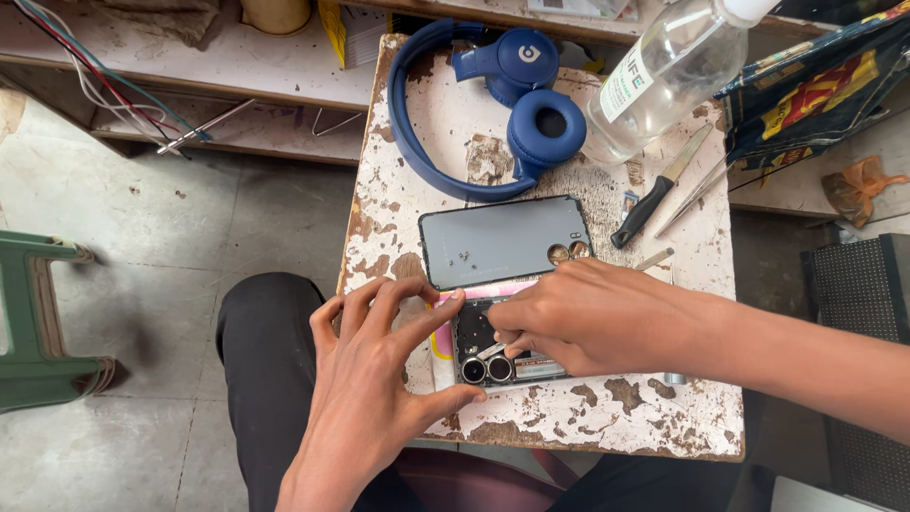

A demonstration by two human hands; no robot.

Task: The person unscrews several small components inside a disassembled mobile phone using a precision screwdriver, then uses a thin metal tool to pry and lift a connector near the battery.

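Observation:
An opened phone (483, 356) with two round camera lenses lies on a worn white small table (588, 417), mostly covered by my hands. My left hand (370, 379) spreads over its left end, index fingertip and thumb pressing the phone's edges. My right hand (578, 318) lies across the phone and pinches a thin metal tool (490, 350) whose tip points into the phone near the lenses. The removed grey back cover (502, 242) rests just beyond, with a few tiny screws (464, 255) on it.
Blue headphones (512, 104) lie at the table's far side beside a tilted clear bottle (664, 71). A black-handled screwdriver (654, 204) and tweezers (697, 194) sit at the right. A green stool (38, 322) stands left on the floor. Wires (85, 71) hang from the back shelf.

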